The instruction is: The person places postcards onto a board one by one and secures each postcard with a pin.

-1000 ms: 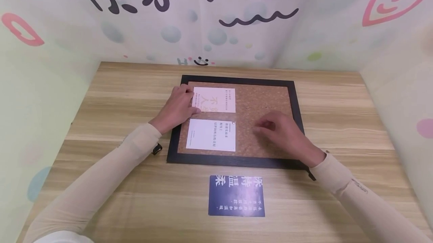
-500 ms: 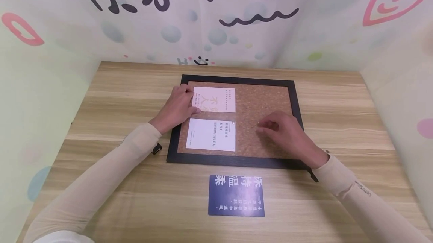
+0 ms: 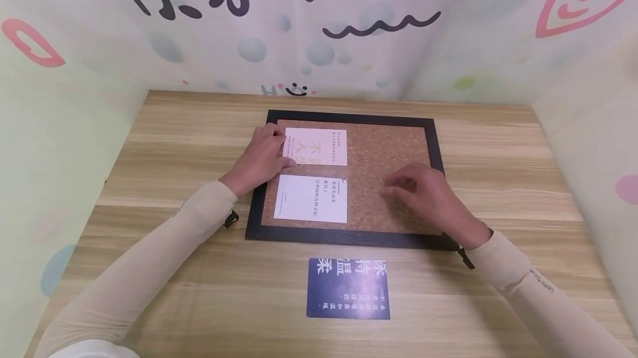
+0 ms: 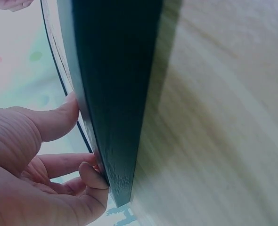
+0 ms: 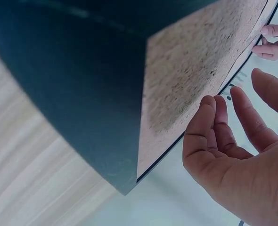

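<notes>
A cork board (image 3: 384, 142) with a black frame (image 3: 344, 235) lies on the wooden table. Its left half bears two white printed cards: an upper card (image 3: 324, 147) and a lower card (image 3: 304, 197) with a small white dot at its upper right corner. My left hand (image 3: 264, 153) rests at the board's left side; the thumb touches near the upper card, the other fingers rest by the frame. My right hand (image 3: 423, 194) is over the bare cork on the right. In the right wrist view its fingers (image 5: 202, 127) are loosely bent, the thumb apart, with nothing visible between them.
A dark blue card (image 3: 349, 291) with white print lies on the table (image 3: 224, 302) in front of the board. A printed white backdrop (image 3: 249, 70) stands behind the table. Tiny dark specks show on the right part of the cork.
The right hand has shifted slightly to the right over the cork, its forearm moving along. The left hand, board and cards stay where they were.
</notes>
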The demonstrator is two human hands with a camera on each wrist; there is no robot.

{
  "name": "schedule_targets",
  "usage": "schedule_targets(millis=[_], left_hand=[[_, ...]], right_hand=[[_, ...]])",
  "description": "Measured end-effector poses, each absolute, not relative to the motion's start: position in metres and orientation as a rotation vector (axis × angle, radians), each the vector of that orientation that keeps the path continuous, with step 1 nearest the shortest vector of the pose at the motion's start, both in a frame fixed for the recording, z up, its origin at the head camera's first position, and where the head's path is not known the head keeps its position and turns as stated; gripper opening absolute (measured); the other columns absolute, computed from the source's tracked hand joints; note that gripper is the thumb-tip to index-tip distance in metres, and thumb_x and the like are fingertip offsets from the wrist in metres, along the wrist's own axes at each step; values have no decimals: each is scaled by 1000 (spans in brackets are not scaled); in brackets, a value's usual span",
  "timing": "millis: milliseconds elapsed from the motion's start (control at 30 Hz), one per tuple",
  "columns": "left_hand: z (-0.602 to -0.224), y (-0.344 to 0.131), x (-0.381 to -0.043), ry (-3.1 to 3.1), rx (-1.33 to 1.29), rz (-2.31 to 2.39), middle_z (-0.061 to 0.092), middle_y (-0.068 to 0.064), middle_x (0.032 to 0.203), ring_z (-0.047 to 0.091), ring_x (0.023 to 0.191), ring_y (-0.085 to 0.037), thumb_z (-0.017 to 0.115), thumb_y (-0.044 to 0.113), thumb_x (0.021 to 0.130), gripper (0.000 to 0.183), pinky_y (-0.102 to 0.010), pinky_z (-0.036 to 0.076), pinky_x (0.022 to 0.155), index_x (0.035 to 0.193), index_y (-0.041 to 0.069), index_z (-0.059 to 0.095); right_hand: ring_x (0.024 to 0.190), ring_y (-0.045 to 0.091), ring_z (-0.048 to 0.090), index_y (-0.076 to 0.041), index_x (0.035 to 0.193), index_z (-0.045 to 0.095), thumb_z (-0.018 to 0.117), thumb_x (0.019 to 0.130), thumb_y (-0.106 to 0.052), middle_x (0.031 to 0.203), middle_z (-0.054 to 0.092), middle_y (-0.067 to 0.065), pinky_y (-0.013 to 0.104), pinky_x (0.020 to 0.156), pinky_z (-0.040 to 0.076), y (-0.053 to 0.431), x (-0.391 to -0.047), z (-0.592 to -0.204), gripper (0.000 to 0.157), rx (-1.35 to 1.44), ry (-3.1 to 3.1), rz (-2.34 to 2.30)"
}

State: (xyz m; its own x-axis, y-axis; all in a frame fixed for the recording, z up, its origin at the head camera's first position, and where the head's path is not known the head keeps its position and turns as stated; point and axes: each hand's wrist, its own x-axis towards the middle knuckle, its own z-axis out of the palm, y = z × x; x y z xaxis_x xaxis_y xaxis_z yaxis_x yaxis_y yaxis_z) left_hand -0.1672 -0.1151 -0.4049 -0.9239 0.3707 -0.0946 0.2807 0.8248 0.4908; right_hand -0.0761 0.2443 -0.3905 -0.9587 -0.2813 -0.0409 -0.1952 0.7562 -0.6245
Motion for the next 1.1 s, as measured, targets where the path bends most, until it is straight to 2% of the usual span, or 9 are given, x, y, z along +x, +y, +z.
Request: schedule_targets(millis=[467,800,900,1100], left_hand=[[-405,-115,-168,2816,498,731,48,-25,156,41,137,-39,84,18,100,54,-49,42,112,140,-14,66],[-405,-115,-168,2806,481,734,47,-25,158,40,139,-40,84,19,101,53,-50,42,113,140,-13,67],[-405,-115,-168,2808,478,733,47,-24,158,40,139,-40,84,19,101,52,-50,42,114,140,-12,67],[-406,-116,-168,2802,475,748,47,-24,158,40,140,-40,83,18,101,51,-50,42,115,139,-12,67]], right_hand=[[92,25,72,-3,106,83,85,97,-7,105,78,10,50,82,62,257,-71,-392,10,-431,2898,-987],[98,27,72,-4,110,83,85,97,-8,111,77,12,49,85,61,265,-68,-389,14,-362,2902,-951],[97,26,71,-5,110,84,85,98,-9,111,77,11,44,83,60,268,-67,-387,13,-357,2913,-951],[90,23,63,-5,111,84,86,97,-10,110,76,10,26,74,51,275,-63,-386,15,-354,2941,-964]])
